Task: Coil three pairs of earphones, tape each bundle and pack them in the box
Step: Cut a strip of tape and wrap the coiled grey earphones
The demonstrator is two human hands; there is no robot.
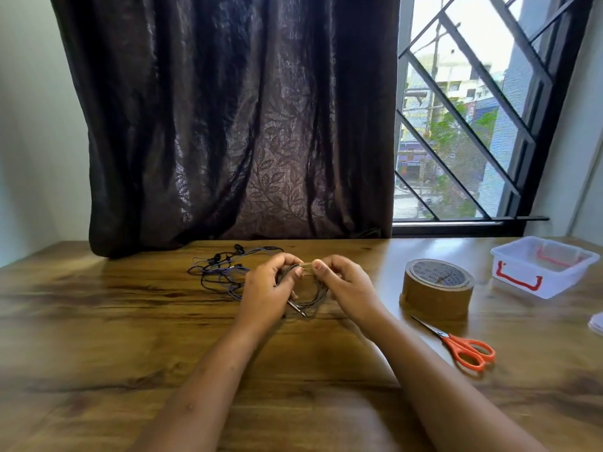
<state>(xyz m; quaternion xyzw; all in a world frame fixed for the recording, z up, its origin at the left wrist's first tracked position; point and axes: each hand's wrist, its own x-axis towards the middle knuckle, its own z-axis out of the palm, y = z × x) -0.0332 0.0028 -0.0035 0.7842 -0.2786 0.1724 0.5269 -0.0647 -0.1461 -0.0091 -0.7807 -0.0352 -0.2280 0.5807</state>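
The task was judged to be at an early stage. One coiled pair of earphones was gripped between the curled fingers of the left hand and the right hand, with what looked like a short strip of tape pinched across its top. The other earphones were left tangled on the counter, just behind the left hand. No bundle could be seen in the box, well apart to the right, beyond the tape roll and scissors.

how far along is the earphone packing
Done: no bundle shows in the box. In hand: the left hand and right hand hold one coiled pair, seemingly fastening it. To do: the tangled earphones behind need coiling and taping, then everything goes into the box.
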